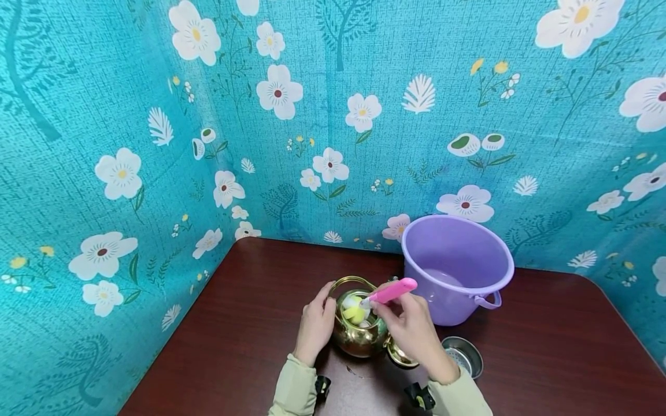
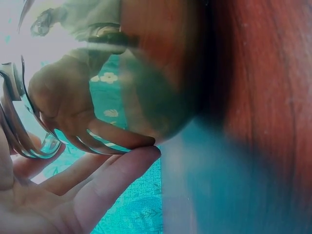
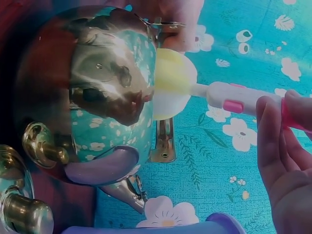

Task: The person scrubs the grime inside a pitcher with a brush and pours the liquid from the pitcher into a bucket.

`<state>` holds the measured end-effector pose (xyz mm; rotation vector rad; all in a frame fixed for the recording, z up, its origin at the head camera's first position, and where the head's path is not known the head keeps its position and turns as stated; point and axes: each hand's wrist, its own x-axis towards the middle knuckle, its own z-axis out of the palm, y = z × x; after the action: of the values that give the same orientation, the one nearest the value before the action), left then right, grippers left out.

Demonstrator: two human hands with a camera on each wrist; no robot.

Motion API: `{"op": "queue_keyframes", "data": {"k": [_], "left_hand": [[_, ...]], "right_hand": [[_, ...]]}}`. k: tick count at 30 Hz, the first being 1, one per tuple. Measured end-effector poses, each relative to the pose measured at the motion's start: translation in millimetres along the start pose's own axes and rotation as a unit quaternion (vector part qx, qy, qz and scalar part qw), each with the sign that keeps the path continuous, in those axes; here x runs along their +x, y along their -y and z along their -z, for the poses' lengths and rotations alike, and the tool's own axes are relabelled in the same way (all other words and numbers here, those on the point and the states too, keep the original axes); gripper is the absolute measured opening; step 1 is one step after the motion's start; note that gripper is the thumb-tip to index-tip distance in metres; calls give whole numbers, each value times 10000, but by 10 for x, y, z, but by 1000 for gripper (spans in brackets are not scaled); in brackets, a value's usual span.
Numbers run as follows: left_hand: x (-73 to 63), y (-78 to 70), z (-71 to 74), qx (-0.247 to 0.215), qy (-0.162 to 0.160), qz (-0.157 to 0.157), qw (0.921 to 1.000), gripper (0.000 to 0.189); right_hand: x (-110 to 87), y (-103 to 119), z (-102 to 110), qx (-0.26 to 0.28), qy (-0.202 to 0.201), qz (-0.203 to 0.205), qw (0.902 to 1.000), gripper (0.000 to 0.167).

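A shiny brass teapot (image 1: 359, 342) with a raised hoop handle (image 1: 347, 279) stands on the table, its mouth uncovered. My left hand (image 1: 315, 325) holds it from the left; in the left wrist view, fingers (image 2: 114, 183) lie along its rounded side. Between thumb and fingers my right hand (image 1: 416, 332) pinches a sponge brush (image 1: 393, 290) by its pink handle. The brush's yellow and white sponge head (image 3: 174, 83) sits at the teapot's mouth, its lower part hidden inside. Beside the teapot lies its brass lid (image 1: 400, 355), partly behind the right hand.
A purple bucket (image 1: 442, 303) stands just behind and right of the teapot. A round metal strainer (image 1: 470, 352) lies near the right forearm. Floral teal cloth (image 1: 333, 133) hangs along the back and left of the dark wooden table (image 1: 218, 341).
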<state>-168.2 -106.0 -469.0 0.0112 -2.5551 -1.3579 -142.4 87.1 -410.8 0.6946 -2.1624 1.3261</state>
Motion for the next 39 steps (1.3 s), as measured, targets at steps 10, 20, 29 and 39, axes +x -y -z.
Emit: {"op": "queue_keyframes", "data": {"k": [10, 20, 29, 39], "left_hand": [[-7, 0, -13, 15, -61, -42, 10000, 40], [-11, -16, -15, 13, -135, -39, 9999, 40], [-2, 1, -8, 2, 45, 26, 10000, 41], [-1, 7, -2, -48, 147, 92, 9998, 42]], "right_hand": [[29, 26, 35, -52, 61, -756, 9971, 16], [72, 14, 31, -330, -7, -425, 9986, 15], [158, 50, 50, -635, 398, -300, 9967, 13], [222, 151, 83, -871, 912, -258, 9917, 14]]}}
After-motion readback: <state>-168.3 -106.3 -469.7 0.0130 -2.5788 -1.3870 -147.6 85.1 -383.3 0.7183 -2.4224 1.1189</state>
